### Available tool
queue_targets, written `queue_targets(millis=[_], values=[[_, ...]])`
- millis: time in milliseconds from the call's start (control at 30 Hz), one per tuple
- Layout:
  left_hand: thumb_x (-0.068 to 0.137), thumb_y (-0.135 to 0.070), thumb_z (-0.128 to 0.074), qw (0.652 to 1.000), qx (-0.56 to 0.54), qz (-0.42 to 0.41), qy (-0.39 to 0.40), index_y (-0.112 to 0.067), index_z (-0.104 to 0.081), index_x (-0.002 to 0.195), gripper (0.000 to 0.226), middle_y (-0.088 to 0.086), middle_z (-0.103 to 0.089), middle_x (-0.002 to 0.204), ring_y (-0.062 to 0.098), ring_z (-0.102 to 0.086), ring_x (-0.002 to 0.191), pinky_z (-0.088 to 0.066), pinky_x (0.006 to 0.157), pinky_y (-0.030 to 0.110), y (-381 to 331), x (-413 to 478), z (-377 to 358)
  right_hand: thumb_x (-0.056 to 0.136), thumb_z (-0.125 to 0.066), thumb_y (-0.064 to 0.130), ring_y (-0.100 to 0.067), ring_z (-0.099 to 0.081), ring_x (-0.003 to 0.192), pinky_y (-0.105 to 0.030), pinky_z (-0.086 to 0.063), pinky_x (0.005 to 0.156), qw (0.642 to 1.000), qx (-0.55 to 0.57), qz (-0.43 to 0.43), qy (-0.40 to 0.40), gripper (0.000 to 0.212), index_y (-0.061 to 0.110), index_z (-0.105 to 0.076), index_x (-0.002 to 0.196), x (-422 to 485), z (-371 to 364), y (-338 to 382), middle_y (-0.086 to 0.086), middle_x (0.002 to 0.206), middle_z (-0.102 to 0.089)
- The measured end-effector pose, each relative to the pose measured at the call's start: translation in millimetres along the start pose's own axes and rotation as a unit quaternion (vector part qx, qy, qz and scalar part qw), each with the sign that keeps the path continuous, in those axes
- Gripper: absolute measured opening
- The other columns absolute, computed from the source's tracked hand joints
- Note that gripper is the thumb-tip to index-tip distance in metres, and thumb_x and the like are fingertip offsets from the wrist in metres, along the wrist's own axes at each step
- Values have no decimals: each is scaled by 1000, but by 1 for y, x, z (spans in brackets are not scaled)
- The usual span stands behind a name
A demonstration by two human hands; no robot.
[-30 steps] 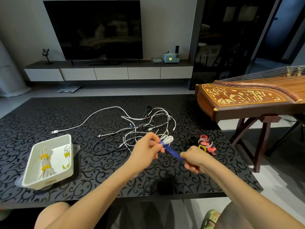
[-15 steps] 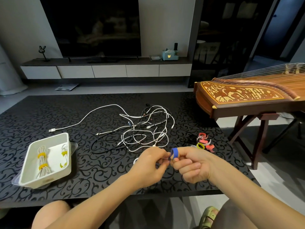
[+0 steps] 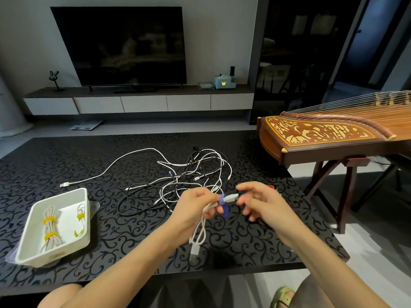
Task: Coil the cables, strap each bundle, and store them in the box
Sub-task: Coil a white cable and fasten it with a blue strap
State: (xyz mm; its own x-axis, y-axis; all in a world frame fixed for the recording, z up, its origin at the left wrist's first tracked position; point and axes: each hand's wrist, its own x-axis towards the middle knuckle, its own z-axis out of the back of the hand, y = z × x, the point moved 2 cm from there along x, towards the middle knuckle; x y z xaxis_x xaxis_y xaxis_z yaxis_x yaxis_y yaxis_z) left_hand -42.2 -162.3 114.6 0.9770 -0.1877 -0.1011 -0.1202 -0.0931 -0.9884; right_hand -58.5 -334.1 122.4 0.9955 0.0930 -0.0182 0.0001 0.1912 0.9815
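L hand [image 3: 195, 205] grips a white bundle [image 3: 230, 198] abv the table [image 3: 66, 165], thumb & fingers pinched round it just left of the blue strap [image 3: 222, 200]. Strap is wrapped round the bundle right at the fingertips, and its loose tail pokes down below the grip. A short end of the bundle sticks out right of the grip, toward the R hand [image 3: 262, 203]. The rest hangs under the L hand in slack loops, w/ a USB plug [image 3: 194, 252] at the bottom, over the near part of the table. Can't tell if the plug touches the top.

R hand holds nothing: fingers spread, relaxed, blurred. It sits just right of the grip, fingertips near the bundle's tip. Can't tell if they touch.

Beyond the grip, further out on the table, lies a tangle of loose cables [image 3: 189, 174], white & black, w/ one white lead running off to the left. Just past the R hand a red bit [image 3: 271, 187] shows, mostly hidden, too little to name.

Well left of the grip sits the white box [image 3: 66, 247] on the table. Inside are 2 coils: a big coil [image 3: 50, 227] w/ two yellow straps, and a small coil [image 3: 80, 217] w/ a yellow strap.

Right of the grip, off the table, is a zither [image 3: 333, 134] on a wooden stand. Far behind is a dark TV [image 3: 120, 45].
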Motion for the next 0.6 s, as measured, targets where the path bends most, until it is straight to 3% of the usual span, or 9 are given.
queue_targets(millis=[67,133,200,267,367,467,600], values=[[87,4,-48,997,-64,42,31,-1,-59,64,25,11,-57,54,11,-42,41,-31,42,17,-3,1,-2,87,-50,-12,-15,-65,91,-20,-49,78,998,9,36,54,47,21,-62,117,1,-7,-6,2,102,-67],[87,0,-49,992,-98,67,47,0,-64,66,26,11,-56,54,10,-41,41,-30,41,17,-7,2,-5,90,-52,-7,-9,-64,98,-17,-47,85,993,26,62,93,35,15,-64,113,0,-18,-6,4,103,-69],[86,-2,-50,985,-133,81,68,1,-64,70,22,10,-55,55,9,-41,41,-29,40,16,-10,2,-7,94,-52,3,-10,-63,81,-17,-48,75,994,33,84,58,19,11,-69,94,1,-29,-4,-3,88,-71],[82,-2,-50,977,-168,85,98,3,-59,76,12,8,-56,58,7,-43,43,-31,40,15,-15,-1,-7,96,-49,6,-10,-58,62,-20,-48,62,995,37,93,-10,27,12,-67,78,4,-35,-6,-2,67,-66],[74,-3,-48,970,-188,76,132,4,-57,79,13,6,-57,64,5,-45,47,-31,43,13,-19,-2,-4,99,-45,8,-8,-52,48,-20,-45,48,996,22,79,-23,27,8,-65,81,5,-40,-8,-3,58,-62],[84,7,-43,984,-146,64,80,5,-58,69,21,5,-57,58,5,-43,44,-29,42,13,-14,1,2,100,-43,12,-8,-49,45,-20,-40,42,999,-3,46,19,29,-1,-65,88,0,-46,-10,-9,61,-63],[88,9,-47,998,-57,19,-14,3,-58,68,24,6,-57,54,8,-43,45,-32,44,16,-5,-2,8,100,-42,14,-11,-43,39,-20,-33,38,998,-21,-12,54,32,5,-60,76,-11,-54,-11,-9,52,-59]])
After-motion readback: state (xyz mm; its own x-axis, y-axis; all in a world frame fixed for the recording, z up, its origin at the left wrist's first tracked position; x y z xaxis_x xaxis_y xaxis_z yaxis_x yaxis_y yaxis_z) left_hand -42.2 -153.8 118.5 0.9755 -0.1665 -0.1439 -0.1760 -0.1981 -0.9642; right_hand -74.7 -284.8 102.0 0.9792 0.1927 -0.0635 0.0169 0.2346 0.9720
